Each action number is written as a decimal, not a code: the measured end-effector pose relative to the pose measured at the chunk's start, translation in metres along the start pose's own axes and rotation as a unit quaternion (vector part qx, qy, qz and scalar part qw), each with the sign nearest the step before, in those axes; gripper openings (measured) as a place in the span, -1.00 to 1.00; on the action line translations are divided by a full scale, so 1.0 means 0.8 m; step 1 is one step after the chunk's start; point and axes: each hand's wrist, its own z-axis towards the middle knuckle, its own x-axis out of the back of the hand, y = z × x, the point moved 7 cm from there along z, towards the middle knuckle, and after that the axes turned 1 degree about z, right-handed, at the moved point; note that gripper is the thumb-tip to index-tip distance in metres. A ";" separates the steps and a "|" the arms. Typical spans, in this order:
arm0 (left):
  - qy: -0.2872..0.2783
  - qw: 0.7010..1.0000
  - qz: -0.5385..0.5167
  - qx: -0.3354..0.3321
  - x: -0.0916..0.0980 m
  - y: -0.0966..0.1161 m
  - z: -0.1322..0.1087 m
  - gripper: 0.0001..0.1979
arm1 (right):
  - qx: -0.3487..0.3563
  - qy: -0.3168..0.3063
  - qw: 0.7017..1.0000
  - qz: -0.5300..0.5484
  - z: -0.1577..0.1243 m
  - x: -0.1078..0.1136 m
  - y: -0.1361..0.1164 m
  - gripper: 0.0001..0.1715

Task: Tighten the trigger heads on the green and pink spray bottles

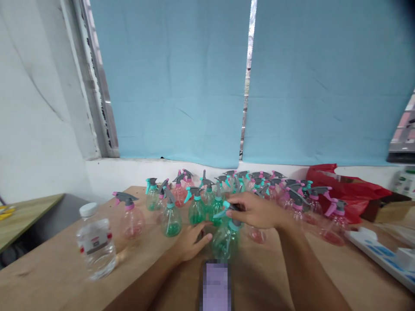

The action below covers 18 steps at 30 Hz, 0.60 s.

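Note:
My right hand (256,210) is closed around the dark grey head of a green spray bottle (225,242), whose turquoise trigger points to the left. The bottle is upright and see-through, near the middle of the table. Just left of it is my left hand (191,242), low over the wood, thumb and fingers apart and nothing between them. Beyond it stand a green spray bottle with a little green at its base (171,222) and another green spray bottle (197,211). A pink spray bottle (132,222) stands apart on the left.
Several more pink and green spray bottles crowd the back of the wooden table (139,263). A clear water bottle (96,248) stands at left, and a phone (216,285) lies in front. On the right are a red plastic bag (348,185) and a white-and-blue tray (382,255).

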 end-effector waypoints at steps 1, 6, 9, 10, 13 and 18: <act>0.005 1.000 -0.008 -0.013 0.001 0.000 -0.001 -0.48 | 0.014 0.014 1.000 -0.007 0.009 -0.005 -0.002 -0.62; 0.017 0.999 0.011 -0.032 -0.001 -0.002 -0.001 -0.34 | 0.062 0.119 0.991 -0.001 0.044 -0.030 0.007 -0.62; 0.019 0.999 0.037 -0.014 -0.003 -0.001 0.001 -0.27 | 0.076 0.179 0.980 0.053 0.059 -0.052 0.028 -0.69; 0.021 0.999 0.039 -0.011 -0.004 0.000 0.001 -0.28 | 0.076 0.205 0.973 0.073 0.062 -0.060 0.038 -0.73; 0.037 0.999 0.037 -0.002 -0.004 0.000 0.002 -0.34 | 0.054 0.279 0.948 0.140 0.069 -0.080 0.072 -0.81; 0.055 0.998 0.021 -0.001 -0.006 -0.006 0.004 -0.37 | 0.021 0.332 0.905 0.266 0.072 -0.102 0.112 -0.74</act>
